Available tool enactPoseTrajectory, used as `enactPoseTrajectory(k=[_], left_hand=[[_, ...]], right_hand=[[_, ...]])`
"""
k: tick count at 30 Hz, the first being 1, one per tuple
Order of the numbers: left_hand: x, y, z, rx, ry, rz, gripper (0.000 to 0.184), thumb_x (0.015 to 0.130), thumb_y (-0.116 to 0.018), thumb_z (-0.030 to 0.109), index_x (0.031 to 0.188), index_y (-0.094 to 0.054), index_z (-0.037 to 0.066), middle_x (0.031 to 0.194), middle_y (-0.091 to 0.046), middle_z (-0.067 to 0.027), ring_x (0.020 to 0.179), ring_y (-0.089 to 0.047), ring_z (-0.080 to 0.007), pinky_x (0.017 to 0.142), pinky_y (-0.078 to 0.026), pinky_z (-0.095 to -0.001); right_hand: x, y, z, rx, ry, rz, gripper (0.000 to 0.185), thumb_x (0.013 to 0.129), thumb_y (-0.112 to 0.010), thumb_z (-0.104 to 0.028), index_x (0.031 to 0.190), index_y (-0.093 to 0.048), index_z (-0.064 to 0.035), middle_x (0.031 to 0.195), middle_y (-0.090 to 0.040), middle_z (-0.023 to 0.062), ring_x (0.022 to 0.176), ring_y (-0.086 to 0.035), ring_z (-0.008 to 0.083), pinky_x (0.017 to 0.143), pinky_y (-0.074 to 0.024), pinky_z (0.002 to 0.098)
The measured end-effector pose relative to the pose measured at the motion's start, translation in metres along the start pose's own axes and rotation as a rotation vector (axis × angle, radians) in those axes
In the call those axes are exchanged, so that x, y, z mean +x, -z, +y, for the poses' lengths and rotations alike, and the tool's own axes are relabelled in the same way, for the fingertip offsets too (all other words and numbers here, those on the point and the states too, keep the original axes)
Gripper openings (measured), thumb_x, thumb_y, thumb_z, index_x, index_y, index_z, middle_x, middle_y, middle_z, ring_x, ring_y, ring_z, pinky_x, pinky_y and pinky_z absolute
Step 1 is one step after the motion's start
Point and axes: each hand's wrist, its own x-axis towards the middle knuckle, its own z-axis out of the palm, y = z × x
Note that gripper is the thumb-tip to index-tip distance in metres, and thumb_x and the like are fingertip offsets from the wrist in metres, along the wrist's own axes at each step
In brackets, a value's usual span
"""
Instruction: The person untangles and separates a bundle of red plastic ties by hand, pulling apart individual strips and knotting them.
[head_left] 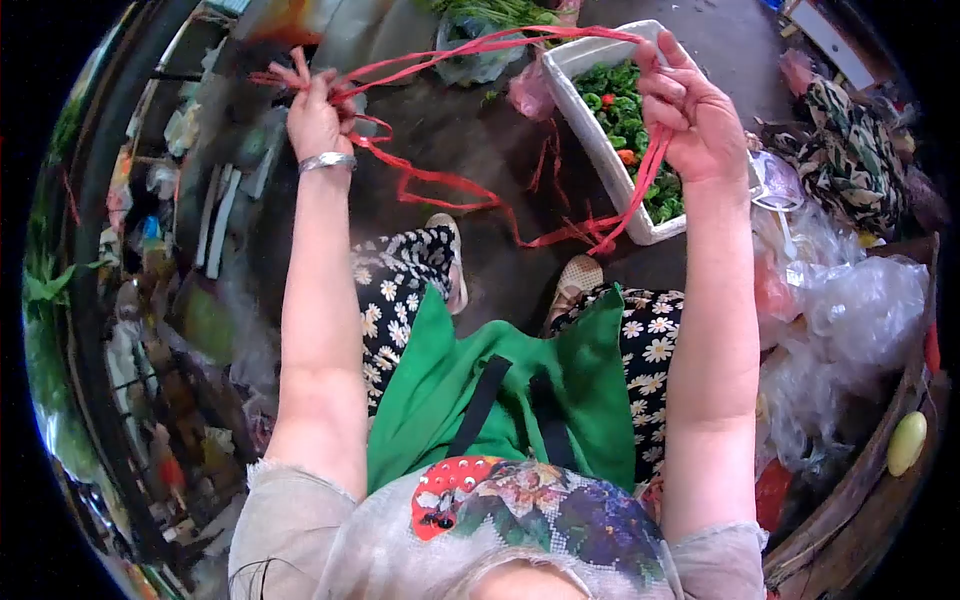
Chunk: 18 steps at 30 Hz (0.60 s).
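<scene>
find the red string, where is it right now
In the head view, the red string spans the upper middle, held between the left hand and the right hand, some strands passing in front of the white box.

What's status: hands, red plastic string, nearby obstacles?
Left hand gripping string. Right hand partly curled, holding string. Lower strands slack. White rectangular foam box behind right hand.

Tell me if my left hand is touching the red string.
Touching: the head view shows the left hand closed around the red string, with strands sticking out on both sides.
</scene>
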Motion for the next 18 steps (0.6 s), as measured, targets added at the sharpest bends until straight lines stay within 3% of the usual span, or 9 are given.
enactPoseTrajectory(k=[1,4,7,10,11,14,15,18], left_hand=[[0.0,0.002,-0.003,-0.012,-0.022,-0.082,0.022,0.097,-0.052,0.023,0.106,-0.059,0.004,0.078,-0.059,-0.0039,0.053,-0.06,-0.0155,0.037,-0.032,-0.0224],[0.002,0.001,-0.008,-0.003,-0.003,-0.146,0.028,0.097,-0.052,0.027,0.114,-0.056,0.005,0.108,-0.054,-0.0089,0.061,-0.068,-0.0228,0.036,-0.03,-0.0219],[-0.011,-0.008,-0.004,0.023,0.012,-0.167,0.03,0.097,-0.053,0.029,0.115,-0.056,0.006,0.109,-0.054,-0.008,0.059,-0.066,-0.0188,0.036,-0.03,-0.0208],[-0.013,-0.011,-0.005,0.115,-0.066,-0.172,0.03,0.099,-0.049,0.03,0.117,-0.056,0.006,0.101,-0.065,-0.0095,0.068,-0.067,-0.0177,0.039,-0.031,-0.0197],[-0.013,-0.011,-0.005,0.115,-0.067,-0.171,0.03,0.099,-0.049,0.03,0.117,-0.056,0.006,0.101,-0.065,-0.0095,0.068,-0.067,-0.0177,0.039,-0.031,-0.0197],[-0.021,-0.017,-0.002,0.103,-0.038,-0.316,0.027,0.099,-0.05,0.03,0.111,-0.062,0.009,0.077,-0.067,-0.0028,0.06,-0.059,-0.0075,0.04,-0.03,-0.018],[-0.025,-0.02,-0.001,0.097,-0.048,-0.323,0.026,0.098,-0.051,0.031,0.107,-0.064,0.009,0.077,-0.067,-0.0019,0.06,-0.057,-0.0058,0.042,-0.029,-0.0178],[-0.037,-0.03,0.0,0.173,-0.045,-0.368,0.024,0.098,-0.052,0.03,0.102,-0.066,0.011,0.073,-0.064,0.0023,0.058,-0.051,-0.0036,0.044,-0.026,-0.0181]], right_hand=[[0.002,0.003,-0.001,-0.041,0.003,-0.032,0.035,0.084,-0.046,0.007,0.117,-0.053,0.0017,0.107,-0.06,0.0175,0.057,-0.037,0.0063,0.043,-0.0306,0.0162],[0.001,-0.003,0.001,-0.238,0.053,0.027,0.034,0.083,-0.046,0.006,0.116,-0.055,0.0017,0.102,-0.062,0.0156,0.058,-0.042,0.0065,0.044,-0.032,0.0165],[-0.001,-0.008,0.008,-0.474,0.087,0.09,0.033,0.083,-0.047,0.004,0.113,-0.059,0.0009,0.097,-0.065,0.0123,0.064,-0.05,0.0071,0.048,-0.0374,0.0165],[-0.005,-0.021,0.022,-1.036,0.087,0.135,0.031,0.087,-0.047,-0.003,0.113,-0.062,-0.0011,0.094,-0.067,0.0065,0.076,-0.059,0.0081,0.068,-0.0465,0.0206],[-0.007,-0.024,0.028,-1.266,0.038,0.165,0.031,0.086,-0.048,-0.006,0.112,-0.063,-0.0004,0.094,-0.067,0.0072,0.08,-0.061,0.0096,0.072,-0.048,0.0232],[-0.011,-0.024,0.042,-1.909,0.027,0.111,0.034,0.082,-0.055,-0.013,0.113,-0.062,-0.0005,0.095,-0.067,0.011,0.089,-0.063,0.0184,0.083,-0.0475,0.03],[-0.011,-0.022,0.048,-2.159,0.167,0.127,0.035,0.082,-0.056,-0.016,0.114,-0.062,-0.0019,0.097,-0.066,0.0122,0.092,-0.062,0.0194,0.085,-0.0473,0.0313],[-0.012,-0.027,0.047,-2.193,0.149,0.152,0.035,0.083,-0.057,-0.016,0.114,-0.061,-0.0004,0.098,-0.067,0.0122,0.092,-0.063,0.0196,0.086,-0.0478,0.0314]])
